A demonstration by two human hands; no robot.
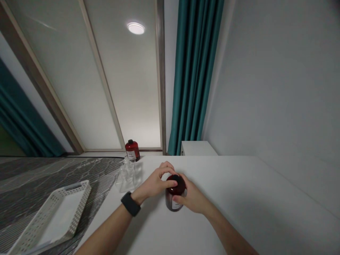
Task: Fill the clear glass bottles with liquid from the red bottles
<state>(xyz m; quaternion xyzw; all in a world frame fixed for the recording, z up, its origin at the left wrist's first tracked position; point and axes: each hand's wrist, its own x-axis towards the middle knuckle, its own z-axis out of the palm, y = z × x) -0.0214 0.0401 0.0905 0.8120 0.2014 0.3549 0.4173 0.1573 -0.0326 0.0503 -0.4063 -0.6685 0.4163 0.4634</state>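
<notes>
Two hands grip one dark red bottle [175, 193] standing upright on the white table [239, 198]. My left hand [155, 182] closes its fingers over the cap; my right hand [192, 198] wraps the body. A clear glass flask [127, 175] stands near, and a second red bottle [132, 149] farther back.

Nothing readable here, honestly. The dark red bottle [174, 194] near the middle of the white table [239, 198] has a pale label — print's too small and half covered. Same with the second red bottle [132, 149] at the table's far edge — label's just a blur.
</notes>
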